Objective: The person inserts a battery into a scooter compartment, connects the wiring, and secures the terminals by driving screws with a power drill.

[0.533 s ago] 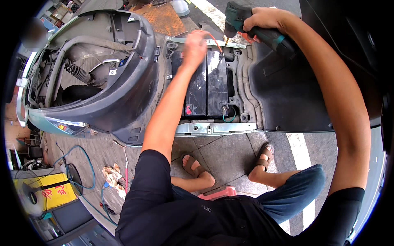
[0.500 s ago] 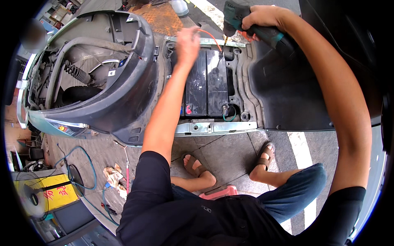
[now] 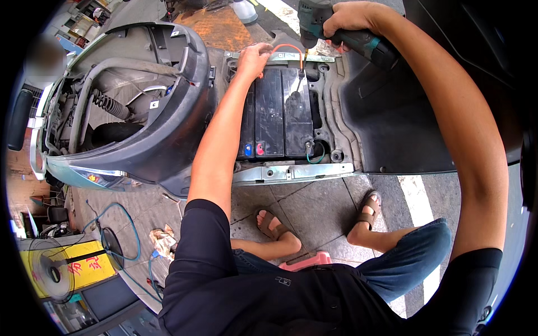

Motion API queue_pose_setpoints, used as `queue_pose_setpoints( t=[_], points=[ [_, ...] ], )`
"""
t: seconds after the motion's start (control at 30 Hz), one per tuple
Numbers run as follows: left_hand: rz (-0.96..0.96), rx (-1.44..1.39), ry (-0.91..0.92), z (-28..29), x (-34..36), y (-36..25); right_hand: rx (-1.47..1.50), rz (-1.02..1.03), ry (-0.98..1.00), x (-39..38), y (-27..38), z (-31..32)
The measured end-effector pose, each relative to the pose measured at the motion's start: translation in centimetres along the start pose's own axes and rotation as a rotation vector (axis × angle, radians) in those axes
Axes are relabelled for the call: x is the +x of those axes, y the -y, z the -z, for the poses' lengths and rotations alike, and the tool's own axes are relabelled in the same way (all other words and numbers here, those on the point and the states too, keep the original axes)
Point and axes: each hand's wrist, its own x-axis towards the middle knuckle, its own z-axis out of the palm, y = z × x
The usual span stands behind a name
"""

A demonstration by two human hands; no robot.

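Note:
My right hand (image 3: pixel 356 18) is wrapped round the grip of a dark green and black cordless drill (image 3: pixel 367 45). The drill's bit points down at the far end of the right-hand black battery (image 3: pixel 297 112), close to where a red wire (image 3: pixel 288 46) meets it. That wire arches leftward to the closed fingers of my left hand (image 3: pixel 253 60), above the far end of the neighbouring black battery (image 3: pixel 269 115). What my left fingertips press against is partly hidden. At the near end, a green wire (image 3: pixel 318 159) joins a terminal; red and blue terminal marks sit beside it.
The batteries lie in the scooter's open floor bay, bordered by a metal rail (image 3: pixel 291 172). Left is the scooter's dark body shell (image 3: pixel 185 123); right, a black panel (image 3: pixel 403 123). A pink stool (image 3: pixel 307 261) is beneath me. A fan (image 3: pixel 53 273) and blue hose (image 3: pixel 137 235) are lower left.
My left hand has come slightly nearer and to the left, and the red wire now arches more. The drill has shifted slightly left and stands more upright at the terminal.

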Motion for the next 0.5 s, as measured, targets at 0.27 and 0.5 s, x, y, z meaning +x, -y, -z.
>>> queue_pose_setpoints(
  t=[0.27, 0.5],
  points=[
    [-0.126, 0.214, 0.330, -0.6, 0.5, -3.3, -0.067, 0.005, 0.020, 0.0, -0.7, 0.3],
    [0.049, 0.417, 0.272, -2.3, 0.0, -3.8, -0.193, 0.006, -0.021, 0.8, -0.2, 0.1]
  ],
)
